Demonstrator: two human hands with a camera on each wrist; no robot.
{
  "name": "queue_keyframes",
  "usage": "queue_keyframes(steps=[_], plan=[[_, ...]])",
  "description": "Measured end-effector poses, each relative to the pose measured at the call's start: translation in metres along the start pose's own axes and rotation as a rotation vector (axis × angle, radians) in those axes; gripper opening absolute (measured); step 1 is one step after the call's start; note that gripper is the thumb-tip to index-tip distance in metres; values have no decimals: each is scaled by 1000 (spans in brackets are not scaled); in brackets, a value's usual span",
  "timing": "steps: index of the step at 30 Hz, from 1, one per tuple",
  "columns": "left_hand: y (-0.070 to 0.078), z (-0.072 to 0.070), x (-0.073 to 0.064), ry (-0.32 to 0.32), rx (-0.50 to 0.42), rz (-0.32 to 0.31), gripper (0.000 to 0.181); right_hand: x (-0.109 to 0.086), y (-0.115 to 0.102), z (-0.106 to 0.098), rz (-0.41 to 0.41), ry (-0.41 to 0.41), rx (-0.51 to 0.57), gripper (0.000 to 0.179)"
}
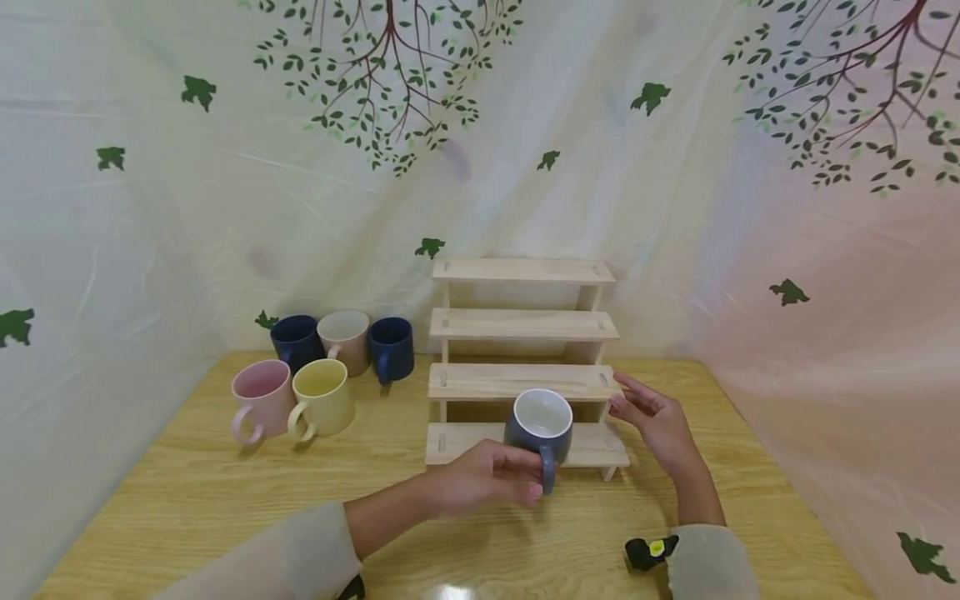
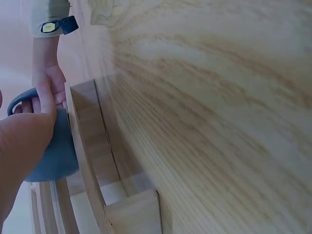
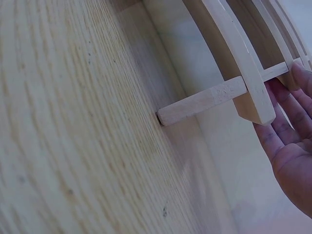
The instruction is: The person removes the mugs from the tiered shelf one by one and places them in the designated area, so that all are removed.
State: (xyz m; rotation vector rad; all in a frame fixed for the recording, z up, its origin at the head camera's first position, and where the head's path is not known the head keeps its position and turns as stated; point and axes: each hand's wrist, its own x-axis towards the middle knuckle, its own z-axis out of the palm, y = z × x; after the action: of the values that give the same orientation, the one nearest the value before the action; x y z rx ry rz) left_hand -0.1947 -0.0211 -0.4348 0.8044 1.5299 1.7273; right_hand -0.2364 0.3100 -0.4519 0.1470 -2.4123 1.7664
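Note:
A grey-blue mug (image 1: 538, 432) with a white inside is upright at the lowest step of a light wooden four-step stand (image 1: 517, 383). My left hand (image 1: 487, 482) holds this mug low on its side, close to the handle, which points toward me. In the left wrist view the mug (image 2: 56, 151) is right by the bottom plank; whether it touches cannot be told. My right hand (image 1: 660, 425) grips the right end of the second step from the bottom. In the right wrist view, the right hand's thumb (image 3: 301, 78) lies against the stand, with fingers underneath.
On the table's left stand a pink mug (image 1: 262, 400), a yellow mug (image 1: 324, 400), a beige mug (image 1: 345, 342) and two dark blue mugs, one at the back left (image 1: 296, 343), one nearer the stand (image 1: 392, 350). A leaf-printed curtain (image 1: 525, 200) hangs behind the wooden table (image 1: 375, 542).

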Motion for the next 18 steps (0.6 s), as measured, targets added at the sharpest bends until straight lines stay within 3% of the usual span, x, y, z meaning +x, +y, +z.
queue_keyframes(steps=[3,7,18], plan=[[-2,5,3,-3,-59,12,38,0,0,0,1,4,0,58],[-4,10,5,42,-83,28,32,0,0,0,-9,5,19,58],[-2,17,5,186,-60,21,22,1,0,0,-18,-4,38,58]])
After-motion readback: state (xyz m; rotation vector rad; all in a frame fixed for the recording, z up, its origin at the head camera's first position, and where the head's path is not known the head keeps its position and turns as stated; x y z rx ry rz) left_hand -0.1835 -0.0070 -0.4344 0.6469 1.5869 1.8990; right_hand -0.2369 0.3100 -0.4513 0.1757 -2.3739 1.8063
